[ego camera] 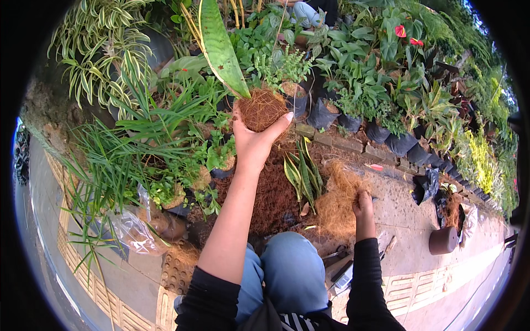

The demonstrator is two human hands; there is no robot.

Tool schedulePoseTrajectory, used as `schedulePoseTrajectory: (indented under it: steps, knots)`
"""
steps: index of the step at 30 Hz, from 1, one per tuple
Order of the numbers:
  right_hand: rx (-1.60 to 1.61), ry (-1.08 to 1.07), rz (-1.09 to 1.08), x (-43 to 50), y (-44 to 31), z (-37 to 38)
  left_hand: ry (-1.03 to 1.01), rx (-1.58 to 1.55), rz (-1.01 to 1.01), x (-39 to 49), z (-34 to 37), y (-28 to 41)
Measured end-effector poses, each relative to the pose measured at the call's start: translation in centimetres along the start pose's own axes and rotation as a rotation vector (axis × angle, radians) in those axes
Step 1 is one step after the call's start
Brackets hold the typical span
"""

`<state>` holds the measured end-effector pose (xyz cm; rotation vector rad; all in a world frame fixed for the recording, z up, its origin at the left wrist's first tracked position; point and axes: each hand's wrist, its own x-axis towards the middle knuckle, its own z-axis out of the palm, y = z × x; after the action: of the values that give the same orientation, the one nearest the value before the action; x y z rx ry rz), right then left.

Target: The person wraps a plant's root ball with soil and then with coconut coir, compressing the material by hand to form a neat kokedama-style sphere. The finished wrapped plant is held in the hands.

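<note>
My left hand (256, 140) is raised in front of me, its fingers and thumb around a root ball wrapped in coconut fibre (264, 109). One broad snake plant leaf (223, 49) with a yellow edge rises from that ball. At the right, my right hand (364, 203) is curled at the edge of a loose heap of coconut fibre (337, 202); some strands seem to be between its fingers. Several cut or small snake plant leaves (304, 173) lie between the hands, on reddish-brown fibrous potting material (273, 192).
Potted plants in black bags (323, 115) line a brick edging (348, 145). A clear plastic bag (138, 231) lies at the left, below long grassy leaves. A brown round pot (443, 241) stands on the pavement at the right. Part of another person in jeans (307, 15) shows at the top.
</note>
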<state>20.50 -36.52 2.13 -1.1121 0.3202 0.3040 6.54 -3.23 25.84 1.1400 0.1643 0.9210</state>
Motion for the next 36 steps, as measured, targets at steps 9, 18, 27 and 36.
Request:
schedulePoseTrajectory:
  steps: [9,18,27,36]
  knots:
    - [-0.635,-0.024,-0.420,-4.2,-2.7,14.0,-0.031,-0.024,0.035,0.0,0.2,0.4]
    - [-0.690,-0.223,-0.605,-11.8,-6.6,28.1,-0.048,-0.005,0.044,-0.2,0.2,0.8]
    - [0.252,-0.726,0.232,-15.3,-6.5,27.6,-0.019,-0.011,0.074,-0.6,0.2,1.7]
    - [-0.270,-0.482,0.054,-12.0,-4.5,24.8,0.086,-0.039,0.128,0.2,-1.9,2.6]
